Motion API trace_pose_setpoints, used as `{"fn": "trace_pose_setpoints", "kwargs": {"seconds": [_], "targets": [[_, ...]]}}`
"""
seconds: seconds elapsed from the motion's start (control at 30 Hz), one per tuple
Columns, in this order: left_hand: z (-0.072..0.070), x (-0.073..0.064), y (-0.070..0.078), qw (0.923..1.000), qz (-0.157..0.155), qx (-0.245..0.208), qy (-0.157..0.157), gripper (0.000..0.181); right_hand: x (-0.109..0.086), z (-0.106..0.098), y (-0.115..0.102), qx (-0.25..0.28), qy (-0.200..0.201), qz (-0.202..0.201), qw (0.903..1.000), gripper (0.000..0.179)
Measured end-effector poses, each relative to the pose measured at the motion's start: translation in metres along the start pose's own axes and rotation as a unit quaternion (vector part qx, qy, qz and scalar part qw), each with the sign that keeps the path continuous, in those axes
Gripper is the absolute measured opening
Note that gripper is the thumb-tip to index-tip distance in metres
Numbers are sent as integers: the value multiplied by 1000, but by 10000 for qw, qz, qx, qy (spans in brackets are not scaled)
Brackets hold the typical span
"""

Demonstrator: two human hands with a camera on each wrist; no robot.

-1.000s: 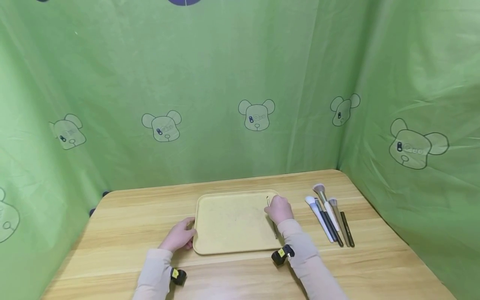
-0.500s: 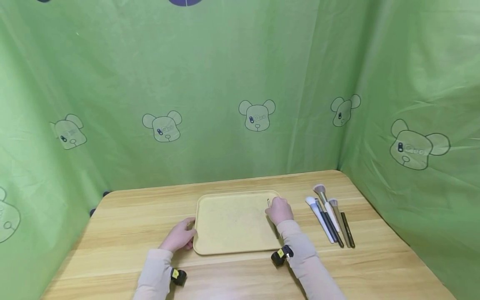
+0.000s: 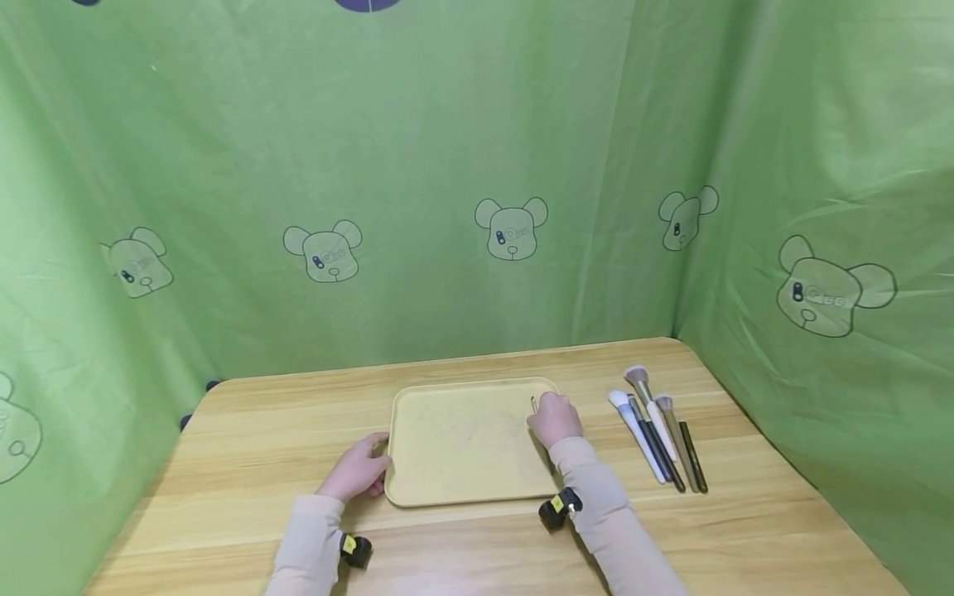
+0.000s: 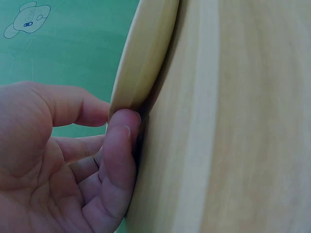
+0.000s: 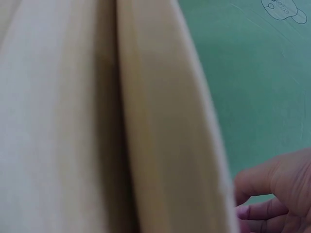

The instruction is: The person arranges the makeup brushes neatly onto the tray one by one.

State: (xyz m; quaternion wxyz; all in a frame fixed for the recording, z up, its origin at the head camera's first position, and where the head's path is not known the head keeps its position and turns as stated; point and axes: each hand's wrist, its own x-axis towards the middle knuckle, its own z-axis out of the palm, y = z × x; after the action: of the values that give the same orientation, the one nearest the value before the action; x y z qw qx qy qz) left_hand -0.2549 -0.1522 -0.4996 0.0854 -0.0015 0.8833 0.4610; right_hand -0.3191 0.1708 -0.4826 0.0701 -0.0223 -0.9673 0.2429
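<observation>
A shallow yellow tray (image 3: 462, 447) lies on the wooden table. My left hand (image 3: 353, 470) holds its left edge; in the left wrist view the thumb is at the rim and the fingertips (image 4: 125, 119) curl in beneath it. Over the tray's right side, my right hand (image 3: 556, 419) pinches a slim makeup brush (image 3: 533, 404), whose tip pokes out above the fingers. Most of the brush is hidden by the hand and sleeve. The right wrist view has the tray wall (image 5: 170, 116) in front, with the right hand (image 5: 277, 194) partly behind it.
Right of the tray, several makeup brushes lie side by side, among them a white-handled brush (image 3: 639, 439) and a short black one (image 3: 693, 457). A green curtain (image 3: 417, 165) with bear-head prints stands behind the table (image 3: 246, 447) and along both sides.
My right hand has lowered slightly toward the tray's near side, and less of the brush tip shows above it. The left hand has stayed at the tray's edge.
</observation>
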Motion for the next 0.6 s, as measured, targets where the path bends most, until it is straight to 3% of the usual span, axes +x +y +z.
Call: {"fn": "trace_pose_setpoints", "kwargs": {"seconds": [0.6], "targets": [[1,2,-3,10000,1,-34,49,58,-2,0,-2,-57,83,-138,9999,20]]}}
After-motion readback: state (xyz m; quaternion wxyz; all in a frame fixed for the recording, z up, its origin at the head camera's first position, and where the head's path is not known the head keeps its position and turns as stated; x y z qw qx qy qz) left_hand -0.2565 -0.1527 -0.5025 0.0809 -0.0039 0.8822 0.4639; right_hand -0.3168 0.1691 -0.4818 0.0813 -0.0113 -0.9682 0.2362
